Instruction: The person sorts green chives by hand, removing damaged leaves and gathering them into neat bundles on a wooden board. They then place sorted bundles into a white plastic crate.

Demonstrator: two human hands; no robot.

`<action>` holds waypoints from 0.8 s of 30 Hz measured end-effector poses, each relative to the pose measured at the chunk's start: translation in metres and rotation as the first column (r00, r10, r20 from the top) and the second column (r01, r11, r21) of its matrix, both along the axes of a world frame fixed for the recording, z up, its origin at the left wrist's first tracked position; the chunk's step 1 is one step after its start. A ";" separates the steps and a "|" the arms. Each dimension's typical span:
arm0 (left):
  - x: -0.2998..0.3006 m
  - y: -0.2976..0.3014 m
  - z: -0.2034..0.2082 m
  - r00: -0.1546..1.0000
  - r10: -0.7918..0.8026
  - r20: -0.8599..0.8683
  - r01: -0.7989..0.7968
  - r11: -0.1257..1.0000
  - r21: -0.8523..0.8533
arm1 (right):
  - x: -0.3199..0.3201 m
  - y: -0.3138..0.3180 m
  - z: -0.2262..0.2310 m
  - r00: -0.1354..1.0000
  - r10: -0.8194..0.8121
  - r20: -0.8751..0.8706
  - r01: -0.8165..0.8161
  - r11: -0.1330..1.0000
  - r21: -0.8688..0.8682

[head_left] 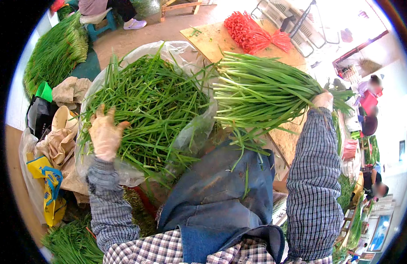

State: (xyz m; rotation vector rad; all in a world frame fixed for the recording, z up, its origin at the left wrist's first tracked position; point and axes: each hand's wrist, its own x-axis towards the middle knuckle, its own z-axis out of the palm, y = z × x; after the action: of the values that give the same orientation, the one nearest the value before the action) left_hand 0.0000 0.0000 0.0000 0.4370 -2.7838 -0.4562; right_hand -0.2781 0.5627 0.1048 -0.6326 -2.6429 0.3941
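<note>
My right hand (323, 100) is closed round the leafy end of a thick bunch of garlic chives (260, 90), whose pale cut ends point left. The bunch lies over the edge of a wooden board (203, 42). At the left, my left hand (107, 132) rests with spread fingers on a heap of loose green leaves (155, 101). That heap fills a container lined with clear plastic (197, 123). A few stray leaves hang from the bunch and lie on my denim apron (221, 185).
Red ties in a bundle (252, 33) lie on the board's far side. Stacked chives (58, 53) stand far left, near a person on a blue stool (102, 27). Sacks and a yellow bag (49, 185) sit left of the container. Other people (370, 101) are at the right.
</note>
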 end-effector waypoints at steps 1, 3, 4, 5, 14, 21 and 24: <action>-0.002 0.032 0.018 0.997 0.052 -0.060 -0.070 0.930 -0.362 | 0.002 0.005 -0.004 0.999 0.034 -0.022 -0.032 0.997 0.066; -0.008 0.076 0.019 0.952 -0.110 -0.285 0.104 0.994 -0.034 | 0.013 -0.045 0.034 0.998 -0.043 -0.038 0.052 0.965 0.258; -0.007 0.107 0.009 0.906 -0.106 -0.410 0.295 0.853 0.430 | 0.009 -0.042 0.032 1.000 -0.008 -0.026 0.015 0.962 0.272; -0.014 0.146 0.040 0.949 -0.317 -0.009 0.243 0.708 0.663 | 0.008 -0.018 0.024 1.000 -0.012 0.002 0.011 0.950 0.313; -0.080 0.264 0.015 0.963 -0.166 -0.210 0.032 -0.707 0.706 | 0.007 -0.001 -0.011 0.925 0.180 -0.335 -0.247 0.954 -0.169; -0.071 0.222 0.016 0.924 -0.355 -0.140 -0.111 -0.602 0.791 | -0.004 0.032 -0.014 0.953 0.236 -0.189 -0.262 0.957 -0.127; -0.057 0.194 0.043 0.896 -0.417 -0.151 -0.188 -0.665 0.723 | 0.023 -0.022 -0.009 0.971 0.182 -0.155 -0.206 0.966 -0.155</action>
State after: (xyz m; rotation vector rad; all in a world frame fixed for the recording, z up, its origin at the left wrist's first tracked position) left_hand -0.0570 0.1938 0.0425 0.2434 -1.0147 -3.5363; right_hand -0.2554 0.5410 0.0958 -0.3794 -2.5612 0.7024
